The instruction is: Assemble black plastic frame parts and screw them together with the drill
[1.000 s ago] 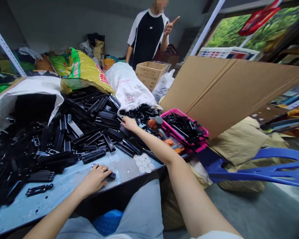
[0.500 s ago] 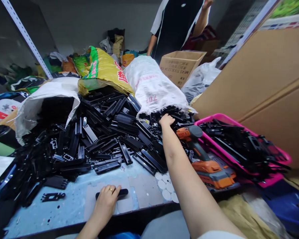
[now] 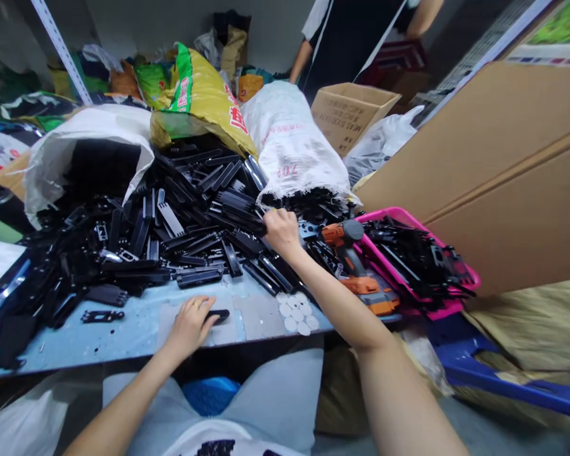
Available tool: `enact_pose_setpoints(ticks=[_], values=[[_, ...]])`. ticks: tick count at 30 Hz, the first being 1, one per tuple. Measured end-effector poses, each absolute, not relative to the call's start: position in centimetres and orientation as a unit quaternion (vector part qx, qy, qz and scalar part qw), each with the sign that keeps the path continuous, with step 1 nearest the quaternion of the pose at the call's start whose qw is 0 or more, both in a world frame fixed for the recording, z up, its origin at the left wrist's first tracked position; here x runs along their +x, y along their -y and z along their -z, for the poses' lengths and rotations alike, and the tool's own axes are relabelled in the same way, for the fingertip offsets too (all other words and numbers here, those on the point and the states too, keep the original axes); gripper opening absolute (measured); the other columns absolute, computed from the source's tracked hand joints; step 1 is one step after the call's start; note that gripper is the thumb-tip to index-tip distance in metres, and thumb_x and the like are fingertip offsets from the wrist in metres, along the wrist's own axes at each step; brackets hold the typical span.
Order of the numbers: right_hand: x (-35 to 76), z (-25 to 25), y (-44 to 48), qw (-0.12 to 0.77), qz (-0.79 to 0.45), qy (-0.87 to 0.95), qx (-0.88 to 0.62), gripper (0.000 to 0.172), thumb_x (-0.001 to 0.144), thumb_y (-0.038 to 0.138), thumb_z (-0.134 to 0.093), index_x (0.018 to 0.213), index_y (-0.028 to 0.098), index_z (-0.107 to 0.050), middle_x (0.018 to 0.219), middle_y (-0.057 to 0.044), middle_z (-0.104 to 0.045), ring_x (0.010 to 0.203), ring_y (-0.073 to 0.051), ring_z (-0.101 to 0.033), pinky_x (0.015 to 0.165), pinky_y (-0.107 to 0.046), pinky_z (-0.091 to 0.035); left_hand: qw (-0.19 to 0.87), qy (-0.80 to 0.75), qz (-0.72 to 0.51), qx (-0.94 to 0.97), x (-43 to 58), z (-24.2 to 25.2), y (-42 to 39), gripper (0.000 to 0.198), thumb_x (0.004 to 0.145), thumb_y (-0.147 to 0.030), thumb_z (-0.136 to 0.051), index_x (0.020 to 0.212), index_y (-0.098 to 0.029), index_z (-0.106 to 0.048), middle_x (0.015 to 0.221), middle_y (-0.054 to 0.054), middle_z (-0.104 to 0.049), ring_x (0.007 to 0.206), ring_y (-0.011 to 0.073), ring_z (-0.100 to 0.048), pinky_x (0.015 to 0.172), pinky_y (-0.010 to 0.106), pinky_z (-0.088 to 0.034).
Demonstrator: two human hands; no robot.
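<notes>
My left hand (image 3: 190,323) lies near the front edge of the light blue table (image 3: 123,335), fingers curled over a small black plastic part (image 3: 217,314). My right hand (image 3: 280,231) reaches forward into the big heap of black plastic strips (image 3: 180,221), fingers closed around a piece at the mouth of a white woven sack (image 3: 289,149). What it grips is hidden among the strips.
An orange cordless drill (image 3: 356,266) lies right of my right arm, beside a pink basket (image 3: 411,253) of black parts. White round pads (image 3: 295,311) lie near the table edge. Cardboard sheets (image 3: 503,164) stand at right. Another person (image 3: 351,38) stands behind a carton (image 3: 351,111).
My right hand has pulled back from the sack mouth toward the left and closed on the strips. The left hand stays on its small black part. The view has tilted down.
</notes>
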State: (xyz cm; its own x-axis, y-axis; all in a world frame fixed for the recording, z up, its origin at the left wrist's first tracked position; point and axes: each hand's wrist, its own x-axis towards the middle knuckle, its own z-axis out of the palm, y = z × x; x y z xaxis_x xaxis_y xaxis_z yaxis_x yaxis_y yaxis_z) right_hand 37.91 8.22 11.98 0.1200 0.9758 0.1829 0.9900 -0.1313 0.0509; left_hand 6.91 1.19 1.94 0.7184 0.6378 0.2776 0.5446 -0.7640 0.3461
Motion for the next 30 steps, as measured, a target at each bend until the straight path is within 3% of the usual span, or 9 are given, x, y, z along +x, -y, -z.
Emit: enact_pose_setpoints(ticks=[2, 6, 11, 20, 22, 26, 30], values=[[33.6, -11.0, -5.2, 0.012, 0.052, 0.745, -0.665, 0.021, 0.093, 0.028, -0.041, 0.102, 0.017, -0.056, 0.106, -0.011, -0.062, 0.106, -0.020, -0.051, 0.088, -0.030, -0.035, 0.122, -0.324, -0.154, 0.925, 7.1, -2.4, -1.4, 0.040, 0.091, -0.030, -0.052, 0.127, -0.013, -0.051, 0.116, 0.014, -0.057, 0.109, 0.0266, -0.052, 0.091, 0.040, -0.045], [28.9, -8.9, 0.0, -0.108, -0.007, 0.829, -0.548, 0.021, 0.094, 0.026, -0.038, 0.104, 0.016, -0.053, 0.086, -0.010, -0.065, 0.077, -0.021, -0.062, 0.066, -0.028, -0.038, 0.127, -0.316, -0.034, 0.940, 7.5, -2.1, -2.0, 0.031, 0.090, -0.028, -0.053, 0.117, -0.013, -0.057, 0.105, 0.013, -0.062, 0.101, 0.0270, -0.056, 0.085, 0.039, -0.046], [30.4, -7.9, 2.9, -0.178, -0.018, 0.805, -0.565, 0.037, 0.088, 0.044, -0.053, 0.105, 0.012, -0.051, 0.090, -0.014, -0.064, 0.081, -0.024, -0.064, 0.062, -0.026, -0.039, 0.125, -0.331, -0.027, 0.935, 7.1, -1.6, -2.3, 0.027, 0.091, -0.028, -0.050, 0.113, -0.013, -0.057, 0.105, 0.012, -0.062, 0.101, 0.0250, -0.055, 0.088, 0.037, -0.044], [29.2, -4.6, 6.0, -0.101, -0.111, 0.866, -0.477, 0.035, 0.098, 0.044, -0.032, 0.105, 0.016, -0.053, 0.098, -0.010, -0.061, 0.084, -0.019, -0.061, 0.066, -0.025, -0.037, 0.173, -0.289, 0.006, 0.942, 8.0, -2.9, -2.3, 0.032, 0.094, -0.030, -0.040, 0.121, -0.017, -0.051, 0.113, 0.010, -0.058, 0.108, 0.0240, -0.051, 0.091, 0.037, -0.040], [28.8, -4.0, 6.2, -0.097, -0.112, 0.845, -0.514, 0.037, 0.098, 0.046, -0.032, 0.106, 0.017, -0.054, 0.095, -0.009, -0.061, 0.081, -0.019, -0.060, 0.063, -0.025, -0.035, 0.173, -0.286, 0.009, 0.942, 8.1, -3.2, -2.3, 0.038, 0.092, -0.042, -0.044, 0.119, -0.018, -0.050, 0.112, 0.010, -0.058, 0.107, 0.0253, -0.051, 0.090, 0.038, -0.040], [28.2, -4.2, 6.8, -0.081, -0.085, 0.824, -0.555, 0.043, 0.098, 0.050, -0.026, 0.107, 0.020, -0.054, 0.097, -0.010, -0.061, 0.084, -0.020, -0.058, 0.064, -0.027, -0.034, 0.176, -0.285, -0.013, 0.942, 7.8, -3.3, -2.0, 0.067, 0.072, -0.067, -0.059, 0.116, -0.017, -0.049, 0.109, 0.010, -0.058, 0.102, 0.0277, -0.054, 0.086, 0.037, -0.041], [27.6, -5.6, 7.0, -0.060, -0.047, 0.829, -0.554, 0.045, 0.099, 0.046, -0.018, 0.110, 0.021, -0.054, 0.097, -0.012, -0.060, 0.087, -0.022, -0.056, 0.066, -0.030, -0.034, 0.185, -0.309, -0.074, 0.930, 7.3, -2.9, -1.8, 0.054, 0.076, -0.060, -0.060, 0.109, -0.017, -0.050, 0.104, 0.009, -0.060, 0.095, 0.0245, -0.058, 0.079, 0.033, -0.044]])
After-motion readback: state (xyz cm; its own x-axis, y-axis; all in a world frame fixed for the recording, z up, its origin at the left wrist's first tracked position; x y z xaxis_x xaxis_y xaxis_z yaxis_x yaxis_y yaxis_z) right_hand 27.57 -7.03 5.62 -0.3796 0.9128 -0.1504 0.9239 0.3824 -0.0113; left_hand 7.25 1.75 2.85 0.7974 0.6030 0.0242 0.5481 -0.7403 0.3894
